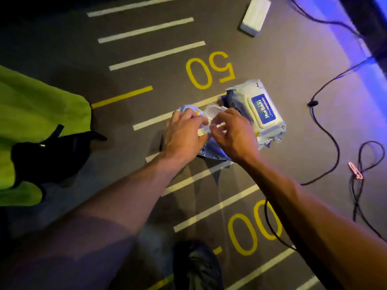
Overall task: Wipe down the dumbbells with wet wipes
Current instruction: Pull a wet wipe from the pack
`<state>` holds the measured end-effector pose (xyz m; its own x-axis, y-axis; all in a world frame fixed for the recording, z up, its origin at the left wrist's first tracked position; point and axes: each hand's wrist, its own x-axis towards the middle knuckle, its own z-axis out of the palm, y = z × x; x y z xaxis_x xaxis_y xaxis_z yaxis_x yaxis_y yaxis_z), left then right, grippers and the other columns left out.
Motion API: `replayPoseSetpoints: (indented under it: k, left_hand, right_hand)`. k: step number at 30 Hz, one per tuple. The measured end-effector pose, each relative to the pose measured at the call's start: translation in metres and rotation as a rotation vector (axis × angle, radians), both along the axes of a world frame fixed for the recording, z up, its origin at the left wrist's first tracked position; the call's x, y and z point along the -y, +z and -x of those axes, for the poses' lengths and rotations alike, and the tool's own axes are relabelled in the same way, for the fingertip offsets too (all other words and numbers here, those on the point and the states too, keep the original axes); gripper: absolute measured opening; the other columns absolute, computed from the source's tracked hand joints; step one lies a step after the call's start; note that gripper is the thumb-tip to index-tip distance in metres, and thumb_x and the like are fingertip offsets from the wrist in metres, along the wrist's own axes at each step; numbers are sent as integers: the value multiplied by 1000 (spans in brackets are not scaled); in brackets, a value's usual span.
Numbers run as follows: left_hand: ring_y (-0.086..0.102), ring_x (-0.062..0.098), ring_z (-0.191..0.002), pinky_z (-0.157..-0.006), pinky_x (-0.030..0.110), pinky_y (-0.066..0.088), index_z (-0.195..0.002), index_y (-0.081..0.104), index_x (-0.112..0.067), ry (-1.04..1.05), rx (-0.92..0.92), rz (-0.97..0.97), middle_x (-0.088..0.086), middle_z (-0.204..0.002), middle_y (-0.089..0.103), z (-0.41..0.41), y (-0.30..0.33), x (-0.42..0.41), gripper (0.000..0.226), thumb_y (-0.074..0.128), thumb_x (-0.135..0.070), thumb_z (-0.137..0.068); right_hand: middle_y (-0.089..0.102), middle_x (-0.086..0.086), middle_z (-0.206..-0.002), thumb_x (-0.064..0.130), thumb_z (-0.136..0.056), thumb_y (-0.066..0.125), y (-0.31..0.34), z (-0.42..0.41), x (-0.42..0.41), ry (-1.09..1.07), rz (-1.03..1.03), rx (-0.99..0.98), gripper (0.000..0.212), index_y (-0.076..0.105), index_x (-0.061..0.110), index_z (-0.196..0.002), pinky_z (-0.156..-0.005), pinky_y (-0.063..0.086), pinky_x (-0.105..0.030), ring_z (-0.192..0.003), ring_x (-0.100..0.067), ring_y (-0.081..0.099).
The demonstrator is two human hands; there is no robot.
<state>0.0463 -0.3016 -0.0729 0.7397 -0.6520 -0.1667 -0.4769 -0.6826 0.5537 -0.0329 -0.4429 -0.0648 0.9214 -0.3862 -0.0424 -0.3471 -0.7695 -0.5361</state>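
Left hand [184,132] grips the near wipes pack [211,151]; right hand [232,132] pinches its opening beside the second pack [259,109].

Left hand [184,132] and right hand [234,132] pinch at the opened wipes pack [209,151]

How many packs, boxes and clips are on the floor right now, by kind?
Wet wipe packs: 2, one closed, one under both hands
White box: 1
Pink clip: 1
Dumbbells: 0 in view
Total: 4
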Motion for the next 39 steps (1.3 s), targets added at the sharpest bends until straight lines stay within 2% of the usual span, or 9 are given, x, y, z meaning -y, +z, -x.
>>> replayPoseSetpoints:
  k: [6, 11, 15, 18, 24, 26, 28, 33, 39]
  left_hand:
    - [51, 24, -116, -91, 38, 38, -120, 72, -36, 79, 4, -3, -9, -123, 58, 6, -7, 1, 28, 74, -41, -93]
    - [51, 26, -118, -93, 39, 38, -122, 70, -35, 105, -15, -31, -6, -127, 57, 6, -4, 8, 30, 76, -38, -92]
    - [50, 25, -121, -87, 34, 30, -123, 69, -34, 96, -21, -63, -6, -129, 56, 5, 1, 13, 34, 76, -40, -91]
    - [49, 25, -122, -91, 36, 34, -123, 69, -35, 86, -18, -72, -5, -130, 56, 3, 2, 15, 35, 77, -42, -90]
    - [49, 26, -123, -96, 39, 36, -122, 68, -35, 97, -35, -94, -6, -131, 56, 1, 2, 17, 33, 76, -42, -90]
    - [48, 26, -123, -98, 40, 35, -122, 69, -35, 96, -51, -97, -5, -132, 55, 1, 0, 16, 33, 76, -42, -91]
    - [47, 26, -125, -100, 41, 35, -123, 70, -35, 91, -77, -80, -6, -133, 55, -1, -2, 14, 33, 76, -42, -91]
    - [48, 26, -124, -100, 43, 36, -119, 71, -35, 93, -78, -66, -6, -132, 56, -1, -8, 14, 31, 78, -42, -90]
    - [47, 25, -124, -98, 40, 33, -122, 70, -35, 92, -55, -56, -7, -131, 56, 0, -9, 12, 31, 76, -42, -92]
  right_hand:
    - [56, 2, -90, 21, -83, 62, 7, 5, -7, -116, -113, 65, 6, 66, 17, -80, -68, 54, -33, -77, -19, 62]
    - [65, 1, -90, 8, -88, 67, 14, 12, -6, -326, -332, 158, 12, 64, 17, -81, -70, 52, -15, -84, -3, 65]
    - [67, 5, -93, 10, -92, 70, 14, 17, -7, -522, -569, 211, 5, 66, 9, -89, -70, 59, -22, -95, 7, 65]
    - [69, -4, -98, 21, -86, 71, 11, 18, -4, -664, -782, 254, 8, 68, 13, -84, -74, 60, -30, -112, -17, 64]
    - [52, 0, -65, -1, -94, 52, 21, 18, -11, -929, -1142, 333, 22, 62, 10, -79, -57, 37, -23, -61, -10, 45]
    - [59, -3, -73, 3, -97, 56, 20, 17, -9, -890, -1000, 244, 12, 64, 7, -88, -52, 43, -19, -65, -14, 52]
    - [63, -7, -96, 9, -96, 63, 18, 20, -5, -711, -606, 144, 6, 60, 8, -101, -59, 51, -16, -85, -19, 61]
    - [62, -6, -110, 35, -94, 66, 30, 20, -1, -21, 274, 62, 23, 67, 15, -106, -82, 46, -36, -103, -25, 55]
    - [69, -2, -98, 30, -98, 62, 20, 2, 9, 52, 389, -180, 17, 72, 15, -99, -69, 38, -29, -90, -26, 64]
